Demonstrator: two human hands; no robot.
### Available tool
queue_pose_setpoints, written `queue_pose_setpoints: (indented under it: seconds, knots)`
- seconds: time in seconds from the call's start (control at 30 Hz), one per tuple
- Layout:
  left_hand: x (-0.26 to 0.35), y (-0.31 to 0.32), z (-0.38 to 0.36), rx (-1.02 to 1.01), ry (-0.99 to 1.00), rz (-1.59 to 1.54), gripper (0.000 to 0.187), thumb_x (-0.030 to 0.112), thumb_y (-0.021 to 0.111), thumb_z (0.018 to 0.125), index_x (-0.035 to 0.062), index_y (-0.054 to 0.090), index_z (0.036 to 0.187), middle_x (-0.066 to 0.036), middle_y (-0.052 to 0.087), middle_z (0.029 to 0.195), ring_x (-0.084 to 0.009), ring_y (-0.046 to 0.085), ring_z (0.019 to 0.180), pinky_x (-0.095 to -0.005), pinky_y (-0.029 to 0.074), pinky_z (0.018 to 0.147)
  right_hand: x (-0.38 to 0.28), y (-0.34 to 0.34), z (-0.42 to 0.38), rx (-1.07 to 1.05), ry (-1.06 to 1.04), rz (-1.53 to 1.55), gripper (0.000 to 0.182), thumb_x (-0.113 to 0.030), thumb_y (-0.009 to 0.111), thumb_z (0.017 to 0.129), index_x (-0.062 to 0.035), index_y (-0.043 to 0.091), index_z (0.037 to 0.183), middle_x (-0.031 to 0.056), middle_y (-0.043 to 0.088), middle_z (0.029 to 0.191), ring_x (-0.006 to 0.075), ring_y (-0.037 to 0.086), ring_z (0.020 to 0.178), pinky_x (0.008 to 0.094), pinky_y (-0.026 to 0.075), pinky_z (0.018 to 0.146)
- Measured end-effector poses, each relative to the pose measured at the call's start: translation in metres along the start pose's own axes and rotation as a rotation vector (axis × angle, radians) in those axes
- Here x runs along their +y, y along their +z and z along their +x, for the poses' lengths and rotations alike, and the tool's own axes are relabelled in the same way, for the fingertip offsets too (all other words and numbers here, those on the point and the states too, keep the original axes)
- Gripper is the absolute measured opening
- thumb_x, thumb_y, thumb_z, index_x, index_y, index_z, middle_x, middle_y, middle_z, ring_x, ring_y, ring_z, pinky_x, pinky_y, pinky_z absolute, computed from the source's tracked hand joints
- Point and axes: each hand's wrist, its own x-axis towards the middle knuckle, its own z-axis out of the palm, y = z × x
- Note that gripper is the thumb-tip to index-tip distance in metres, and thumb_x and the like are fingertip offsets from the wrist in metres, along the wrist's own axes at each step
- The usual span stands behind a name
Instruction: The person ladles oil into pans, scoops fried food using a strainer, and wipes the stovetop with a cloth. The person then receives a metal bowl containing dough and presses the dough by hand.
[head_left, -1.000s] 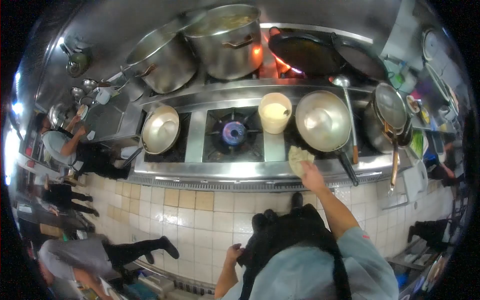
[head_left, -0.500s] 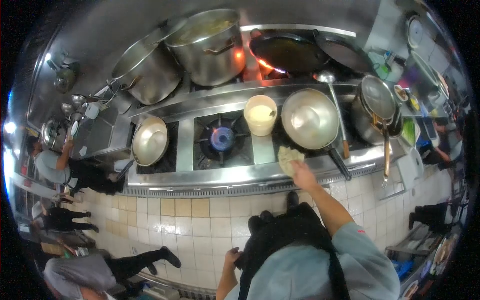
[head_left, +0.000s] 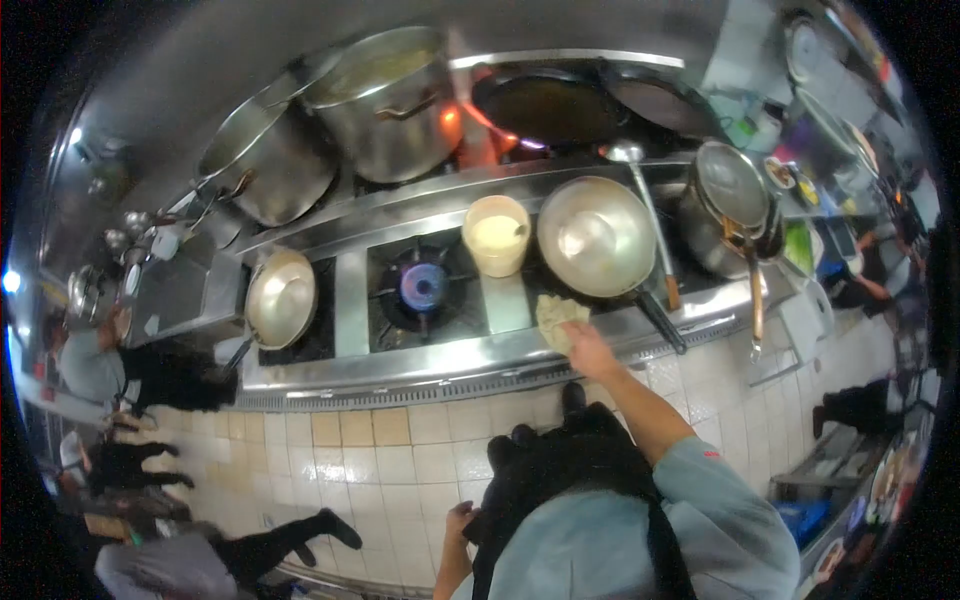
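Observation:
My right hand [head_left: 592, 352] is closed on a crumpled, pale cloth [head_left: 556, 320] over the stove's front edge. Just behind the cloth sits a wide steel frying pan [head_left: 597, 238], its black handle [head_left: 662, 322] angled toward me. To the pan's left stands a tub of pale yellow liquid [head_left: 497, 237]. Further left, a blue flame burns on an uncovered burner [head_left: 422, 287]. Low by my dark apron hangs my left hand [head_left: 461, 522], its fingers curled; the apron side of the hand hides what they may hold.
Two tall stockpots [head_left: 378, 110] and dark woks [head_left: 545, 105] stand at the back, with orange flame beside one wok. A smaller pan [head_left: 282, 298] sits left. At right are a long ladle [head_left: 655, 230] and a strainer [head_left: 733, 185] over a pot. Other people [head_left: 165, 570] stand at left and right.
The view has shifted and tilted slightly, so the stove appears further left. My right hand still grips the cloth beside the pan, and my left hand stays low.

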Motion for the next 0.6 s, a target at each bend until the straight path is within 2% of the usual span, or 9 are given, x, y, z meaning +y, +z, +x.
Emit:
queue_pose_setpoints:
  seconds: [0.03, 0.13, 0.23, 0.27, 0.33, 0.47, 0.53, 0.6]
  knots:
    - [0.014, -0.001, -0.006, 0.014, 0.008, -0.029, 0.043, 0.009, 0.075, 0.076, -0.0076, 0.062, 0.114, -0.015, 0.068, 0.097, -0.0218, 0.064, 0.084, -0.0305, 0.052, 0.077, 0.001, -0.001, -0.001, 0.015, 0.026, -0.006, 0.054, -0.001, 0.051, 0.079, -0.0061, 0.045, 0.133, 0.0181, 0.047, 0.137, 0.037, 0.044, 0.125, 0.0419, 0.039, 0.105]
    - [-0.091, 0.004, 0.047, 0.023, 0.095, -0.185, 0.043, 0.01, 0.074, 0.078, -0.0082, 0.062, 0.115, -0.017, 0.068, 0.1, -0.0219, 0.065, 0.088, -0.0299, 0.052, 0.08, -0.011, -0.013, -0.003, -0.061, 0.071, 0.001, 0.056, -0.001, 0.049, 0.079, -0.008, 0.044, 0.134, 0.0168, 0.046, 0.139, 0.0355, 0.043, 0.127, 0.0412, 0.039, 0.105]
    - [-0.075, -0.002, 0.042, 0.029, 0.06, 0.04, 0.041, 0.01, 0.071, 0.081, -0.0096, 0.06, 0.116, -0.019, 0.068, 0.104, -0.0231, 0.065, 0.092, -0.03, 0.052, 0.082, -0.009, -0.011, -0.004, -0.04, 0.081, 0.026, 0.058, 0.001, 0.049, 0.078, -0.0085, 0.043, 0.135, 0.0172, 0.045, 0.139, 0.0352, 0.043, 0.127, 0.0407, 0.038, 0.106]
    - [-0.065, -0.002, 0.038, 0.021, 0.064, 0.046, 0.041, 0.01, 0.071, 0.081, -0.0096, 0.06, 0.116, -0.019, 0.068, 0.104, -0.0231, 0.065, 0.092, -0.03, 0.052, 0.082, -0.009, -0.012, -0.004, -0.033, 0.09, 0.025, 0.058, 0.001, 0.049, 0.078, -0.0085, 0.043, 0.135, 0.0172, 0.045, 0.139, 0.0352, 0.043, 0.127, 0.0407, 0.038, 0.106]
    - [-0.051, -0.001, 0.031, 0.023, -0.034, -0.055, 0.039, 0.009, 0.069, 0.082, -0.0082, 0.061, 0.116, -0.019, 0.068, 0.106, -0.0223, 0.066, 0.093, -0.0298, 0.052, 0.082, -0.008, -0.013, -0.004, -0.034, 0.042, 0.04, 0.056, -0.003, 0.05, 0.08, -0.0074, 0.043, 0.135, 0.0224, 0.047, 0.135, 0.0397, 0.043, 0.124, 0.043, 0.038, 0.104]
    - [-0.044, -0.006, 0.027, 0.033, -0.007, -0.064, 0.039, 0.009, 0.069, 0.08, -0.0057, 0.063, 0.116, -0.017, 0.069, 0.105, -0.022, 0.066, 0.091, -0.0297, 0.052, 0.081, -0.006, -0.007, -0.003, -0.032, 0.048, 0.043, 0.056, -0.004, 0.05, 0.081, -0.0077, 0.042, 0.135, 0.0212, 0.046, 0.136, 0.0393, 0.043, 0.124, 0.0426, 0.038, 0.105]
    - [-0.065, -0.01, 0.042, 0.024, 0.075, 0.114, 0.039, 0.01, 0.07, 0.08, -0.0042, 0.063, 0.116, -0.016, 0.069, 0.104, -0.022, 0.067, 0.09, -0.0299, 0.052, 0.08, -0.012, -0.015, -0.004, -0.05, 0.08, 0.042, 0.054, -0.004, 0.049, 0.081, -0.0078, 0.042, 0.135, 0.0192, 0.046, 0.137, 0.0389, 0.044, 0.123, 0.0429, 0.038, 0.105]
    - [-0.073, -0.01, 0.045, 0.027, 0.077, 0.083, 0.039, 0.009, 0.069, 0.08, -0.0041, 0.063, 0.116, -0.016, 0.069, 0.103, -0.0221, 0.067, 0.09, -0.0301, 0.052, 0.08, -0.011, -0.015, -0.005, -0.042, 0.072, 0.041, 0.054, -0.004, 0.049, 0.082, -0.0081, 0.042, 0.135, 0.0184, 0.046, 0.137, 0.0385, 0.044, 0.123, 0.043, 0.039, 0.104]
